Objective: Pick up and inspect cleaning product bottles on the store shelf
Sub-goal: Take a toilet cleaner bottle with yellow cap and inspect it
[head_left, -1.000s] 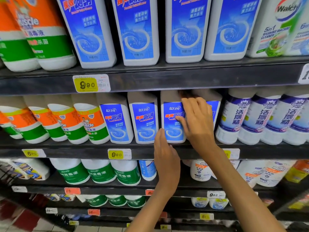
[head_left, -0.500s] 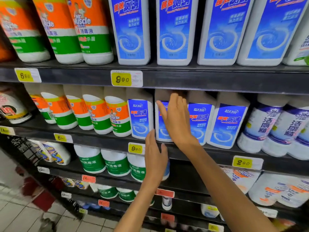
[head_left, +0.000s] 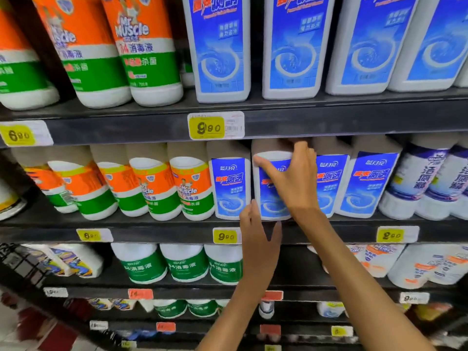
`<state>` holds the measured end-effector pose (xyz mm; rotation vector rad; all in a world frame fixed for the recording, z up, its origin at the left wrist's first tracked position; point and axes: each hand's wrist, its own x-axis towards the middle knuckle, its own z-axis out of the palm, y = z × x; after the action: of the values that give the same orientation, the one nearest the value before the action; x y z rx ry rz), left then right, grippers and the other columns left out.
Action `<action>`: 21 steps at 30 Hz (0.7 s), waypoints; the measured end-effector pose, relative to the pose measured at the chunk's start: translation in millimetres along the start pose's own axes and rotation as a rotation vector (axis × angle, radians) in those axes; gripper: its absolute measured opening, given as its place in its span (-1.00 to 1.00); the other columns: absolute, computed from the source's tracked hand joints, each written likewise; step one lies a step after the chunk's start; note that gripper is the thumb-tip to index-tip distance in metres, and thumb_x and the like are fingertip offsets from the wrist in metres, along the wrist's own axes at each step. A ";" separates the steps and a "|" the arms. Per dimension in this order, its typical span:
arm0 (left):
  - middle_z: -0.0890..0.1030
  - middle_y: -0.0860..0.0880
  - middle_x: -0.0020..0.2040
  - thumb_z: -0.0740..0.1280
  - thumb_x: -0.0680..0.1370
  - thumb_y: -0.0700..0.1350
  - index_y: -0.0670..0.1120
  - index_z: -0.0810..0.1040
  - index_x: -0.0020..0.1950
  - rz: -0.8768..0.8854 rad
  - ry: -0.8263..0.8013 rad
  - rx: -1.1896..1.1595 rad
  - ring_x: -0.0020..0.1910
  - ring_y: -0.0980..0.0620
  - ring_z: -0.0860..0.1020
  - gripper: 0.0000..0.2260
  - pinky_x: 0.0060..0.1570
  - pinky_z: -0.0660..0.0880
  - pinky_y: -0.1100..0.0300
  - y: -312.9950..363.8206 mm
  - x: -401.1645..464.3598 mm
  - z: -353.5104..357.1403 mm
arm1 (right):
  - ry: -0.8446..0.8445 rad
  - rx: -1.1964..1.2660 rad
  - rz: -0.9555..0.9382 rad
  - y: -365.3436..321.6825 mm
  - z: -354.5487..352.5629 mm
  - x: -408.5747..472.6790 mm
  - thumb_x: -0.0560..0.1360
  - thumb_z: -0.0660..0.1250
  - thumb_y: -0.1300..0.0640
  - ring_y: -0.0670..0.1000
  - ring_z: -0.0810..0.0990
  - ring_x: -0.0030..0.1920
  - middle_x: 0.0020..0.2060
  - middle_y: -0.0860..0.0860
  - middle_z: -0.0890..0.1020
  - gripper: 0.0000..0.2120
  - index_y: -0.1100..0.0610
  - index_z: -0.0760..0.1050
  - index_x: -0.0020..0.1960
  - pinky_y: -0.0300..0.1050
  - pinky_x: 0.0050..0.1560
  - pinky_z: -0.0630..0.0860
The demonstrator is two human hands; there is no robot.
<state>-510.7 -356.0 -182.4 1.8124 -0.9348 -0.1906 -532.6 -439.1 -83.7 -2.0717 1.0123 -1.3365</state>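
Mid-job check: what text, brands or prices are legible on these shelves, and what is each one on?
"Mr Muscle": orange-and-green bottle, top shelf.
"Mr Muscle": orange-and-green bottle, middle shelf.
"9.90": yellow price tag under the large blue-label bottles.
"9.90": price tag below the blue-label bottle the right hand grips.
"6.90": tag, far left.
Chinese label text, barcode and lower tags: too blurred.

Right hand (head_left: 291,178) now wraps (seemingly gripping) the blue bottle (head_left: 272,198).
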 end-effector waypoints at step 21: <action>0.26 -0.15 0.46 0.35 0.54 -0.19 -0.21 0.20 0.49 0.089 -0.148 -0.143 0.43 -0.03 0.29 -0.43 0.40 0.30 0.09 -15.9 3.1 -19.6 | -0.042 -0.150 -0.113 -6.2 -7.2 -7.8 0.51 0.34 -0.03 0.15 0.46 -0.02 -0.02 0.21 0.47 -0.61 0.30 0.40 0.06 -0.22 -0.15 0.24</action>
<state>-490.2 -341.4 -186.2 1.6383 -1.0759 -0.3316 -539.2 -429.1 -80.7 -2.2895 1.0189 -1.3003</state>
